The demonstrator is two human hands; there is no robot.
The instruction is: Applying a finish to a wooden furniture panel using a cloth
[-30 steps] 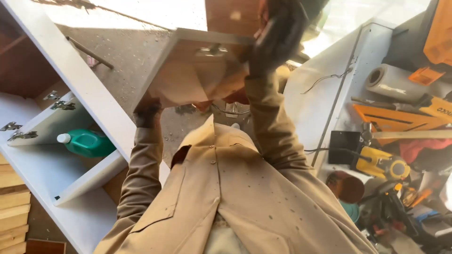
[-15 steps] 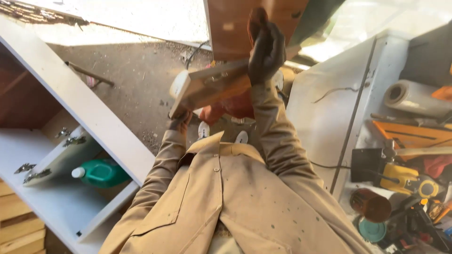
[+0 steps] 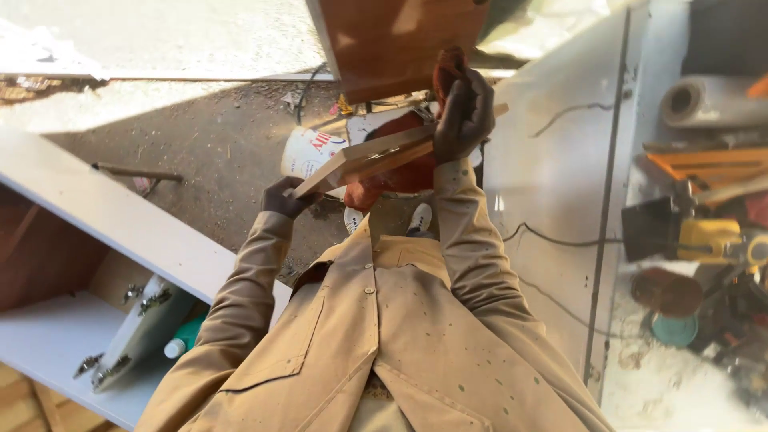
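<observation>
Head view: the left hand (image 3: 282, 198) grips the low end of a slim wooden panel (image 3: 376, 156), fingers clenched on it; the right hand (image 3: 462, 116) clasps the higher end. Held tilted above the floor (image 3: 200, 136), the panel could slip and knock the white bucket (image 3: 312, 152).

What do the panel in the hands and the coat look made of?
Panel: apparently laminated wood board, seen nearly edge-on, with a pale raw-looking edge; it is held by the left hand and right hand. Coat: tan woven cloth, buttoned, paint-speckled.
</observation>
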